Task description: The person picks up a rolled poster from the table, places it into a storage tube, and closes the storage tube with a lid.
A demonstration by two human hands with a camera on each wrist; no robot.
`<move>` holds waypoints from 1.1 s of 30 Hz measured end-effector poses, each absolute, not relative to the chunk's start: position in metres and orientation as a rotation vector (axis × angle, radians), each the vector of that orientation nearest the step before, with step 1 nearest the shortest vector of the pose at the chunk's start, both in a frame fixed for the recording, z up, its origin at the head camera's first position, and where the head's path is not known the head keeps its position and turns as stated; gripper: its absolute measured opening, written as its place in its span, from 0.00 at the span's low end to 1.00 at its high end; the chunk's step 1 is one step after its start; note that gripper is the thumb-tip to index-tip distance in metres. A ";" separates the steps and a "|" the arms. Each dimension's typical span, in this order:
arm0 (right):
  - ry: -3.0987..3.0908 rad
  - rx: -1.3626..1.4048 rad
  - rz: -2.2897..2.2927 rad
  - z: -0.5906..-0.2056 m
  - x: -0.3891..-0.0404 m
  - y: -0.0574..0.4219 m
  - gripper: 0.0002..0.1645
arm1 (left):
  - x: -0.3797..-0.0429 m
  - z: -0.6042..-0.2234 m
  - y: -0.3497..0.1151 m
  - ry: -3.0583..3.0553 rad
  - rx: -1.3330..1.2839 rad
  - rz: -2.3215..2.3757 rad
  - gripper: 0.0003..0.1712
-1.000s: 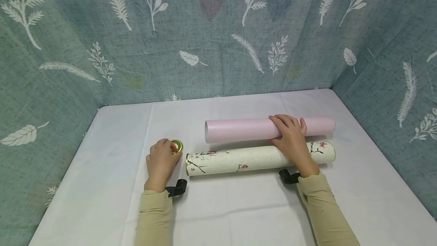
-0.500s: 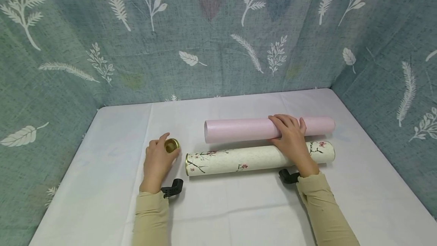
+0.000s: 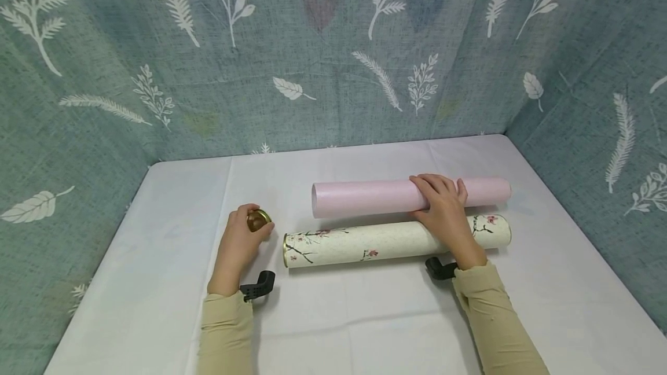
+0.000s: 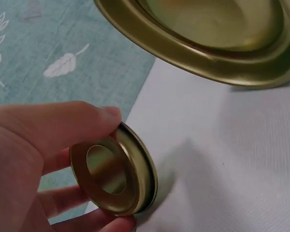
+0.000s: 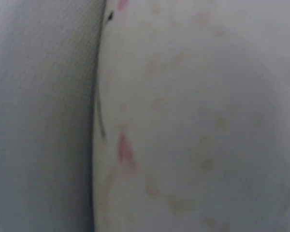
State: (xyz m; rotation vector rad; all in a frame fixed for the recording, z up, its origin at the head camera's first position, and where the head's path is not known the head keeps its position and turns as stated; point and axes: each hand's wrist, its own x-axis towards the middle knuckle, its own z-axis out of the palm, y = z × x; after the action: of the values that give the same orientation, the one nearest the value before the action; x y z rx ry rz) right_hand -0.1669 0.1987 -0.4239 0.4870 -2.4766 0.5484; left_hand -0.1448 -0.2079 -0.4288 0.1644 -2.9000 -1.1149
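Note:
A small gold metal cap (image 3: 257, 221) is pinched in my left hand (image 3: 234, 250), thumb on the near side and fingers behind. In the left wrist view the cap (image 4: 106, 169) is tilted on edge, its recessed round face showing. My right hand (image 3: 445, 213) holds a pink paper roll (image 3: 359, 198), fingers bent over its top and thumb at its near side. Below that wrist lies a cream cardboard tube (image 3: 333, 247) with plum blossom branches and a gold rim at its left end. The tube's gold end (image 4: 217, 63) looms large in the left wrist view; its patterned side (image 5: 183, 121) fills much of the right.
A white cloth (image 3: 333, 328) covers the table. Green-blue leaf-print curtains (image 3: 333, 62) rise along the back and both sides. A black wrist mount (image 3: 259, 286) sticks out from the left wrist, and another black mount (image 3: 440, 269) from the right, close to the tube.
My left hand has shifted slightly left with the cap and tipped it from lying nearly flat to a tilt. The right hand, roll and tube stay in place.

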 end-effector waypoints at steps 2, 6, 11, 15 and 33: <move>-2.475 0.486 0.542 -0.424 -0.167 0.199 0.45 | -0.146 -0.428 -0.207 -2.890 0.156 -1.134 0.34; -2.470 0.493 0.541 -0.424 -0.167 0.199 0.45 | -0.146 -0.428 -0.207 -2.872 0.134 -1.150 0.33; -2.460 0.500 0.543 -0.424 -0.167 0.199 0.45 | -0.146 -0.429 -0.207 -2.862 0.106 -1.153 0.25; -2.458 0.499 0.541 -0.424 -0.167 0.199 0.45 | -0.148 -0.430 -0.207 -2.869 0.079 -1.073 0.19; -2.462 0.493 0.533 -0.426 -0.168 0.201 0.45 | -0.149 -0.429 -0.200 -2.837 0.025 -1.103 0.16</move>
State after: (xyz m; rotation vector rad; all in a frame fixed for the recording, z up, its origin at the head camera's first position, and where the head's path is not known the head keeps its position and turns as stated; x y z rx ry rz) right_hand -0.1682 0.2006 -0.4261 0.4935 -2.4624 0.5331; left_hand -0.1487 -0.2003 -0.4287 0.0247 -2.8368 -1.1028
